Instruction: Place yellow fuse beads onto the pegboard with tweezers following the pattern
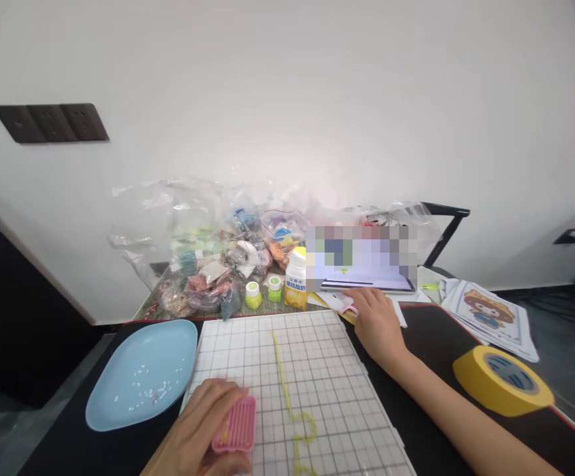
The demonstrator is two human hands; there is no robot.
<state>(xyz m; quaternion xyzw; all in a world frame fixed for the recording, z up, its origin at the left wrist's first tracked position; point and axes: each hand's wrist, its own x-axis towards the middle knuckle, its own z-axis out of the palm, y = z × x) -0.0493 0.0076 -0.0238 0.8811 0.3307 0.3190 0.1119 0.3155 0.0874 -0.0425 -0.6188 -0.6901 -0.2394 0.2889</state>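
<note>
My left hand (201,433) grips a small pink ribbed tray (235,425) at the near left corner of a white gridded pegboard (312,360). A line of yellow beads (292,396) runs down the board's middle. My right hand (374,324) reaches past the board's far right corner, fingers curled over a pink and white object (341,302) lying by a propped tablet (367,261). What those fingers hold, if anything, is hidden.
A light blue dish (114,390) with scattered white beads sits left of the board. Behind it lie several bead bags (208,277), small green-capped jars (253,295) and a yellow-capped bottle (296,281). A yellow tape roll (503,380) and printed pattern sheets (490,314) lie right.
</note>
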